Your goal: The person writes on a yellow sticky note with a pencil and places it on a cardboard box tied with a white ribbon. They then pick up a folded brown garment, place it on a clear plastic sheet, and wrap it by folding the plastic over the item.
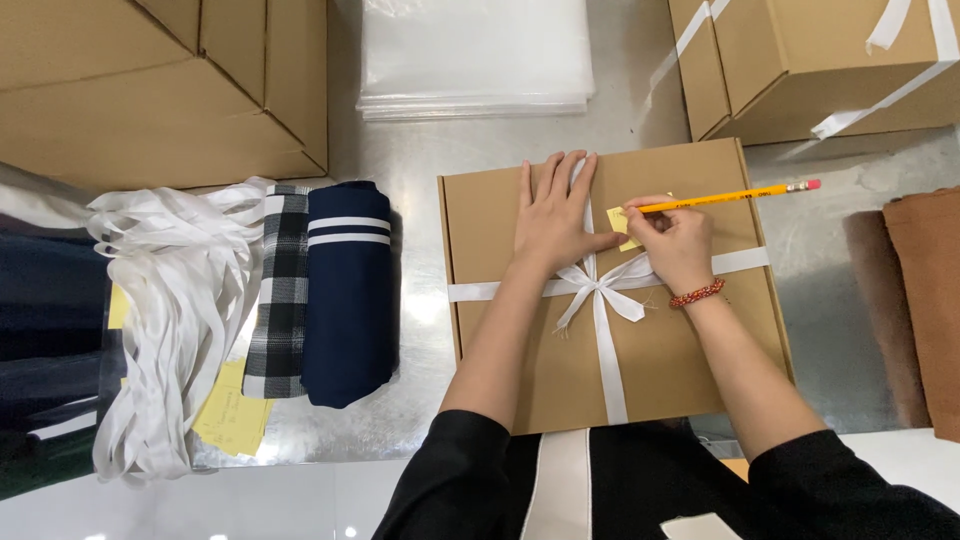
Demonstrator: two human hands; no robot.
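A flat brown cardboard box [680, 350] lies in front of me, tied crosswise with a white ribbon [605, 345] knotted in a bow. My left hand [555, 215] rests flat on the lid, fingers spread, its thumb touching a small yellow sticky note [618, 222]. My right hand [682, 240], with a red bead bracelet at the wrist, grips a yellow pencil [735, 195] with a pink eraser, its tip on the note.
Folded cloths, one navy with white stripes [348, 295] and one black-and-white plaid [280, 300], lie left of the box beside a heap of white ribbons [170, 300]. Brown boxes [140, 90] stand behind, another ribboned box [830, 60] at back right, clear plastic bags [475, 50], brown fabric [925, 300] at right.
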